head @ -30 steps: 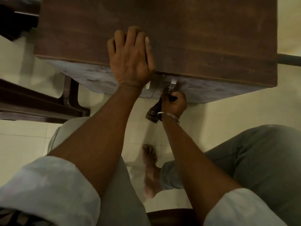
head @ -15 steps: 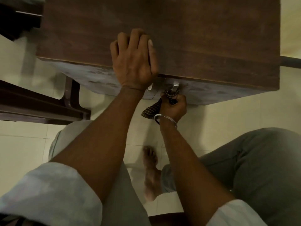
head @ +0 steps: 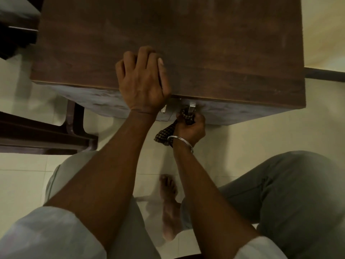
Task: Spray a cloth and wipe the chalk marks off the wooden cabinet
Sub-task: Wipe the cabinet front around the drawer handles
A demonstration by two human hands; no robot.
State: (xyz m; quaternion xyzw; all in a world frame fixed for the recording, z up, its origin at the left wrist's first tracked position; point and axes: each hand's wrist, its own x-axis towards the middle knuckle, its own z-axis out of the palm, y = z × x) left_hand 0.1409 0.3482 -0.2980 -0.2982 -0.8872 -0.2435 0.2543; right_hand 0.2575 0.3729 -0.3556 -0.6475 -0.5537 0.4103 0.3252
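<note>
Wooden cabinet point(head: 205, 43), frame centre: left hand point(head: 142, 85) flat, fingers curled, on front top edge. Right hand point(head: 190, 126) fisted around checked cloth point(head: 165, 134) at metal handle point(head: 192, 106); tiled floor point(head: 22, 184) open below.

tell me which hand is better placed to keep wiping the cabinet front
The right hand. It grips the checked cloth and presses it against the cabinet front by the metal handle. The left hand lies flat on the top edge, bracing, with no cloth in it.

A home, by the look; pale tiled floor point(head: 22, 184); a wooden cabinet point(head: 186, 43); dark wooden furniture point(head: 37, 135) at the left edge; a bare foot point(head: 169, 204).
</note>
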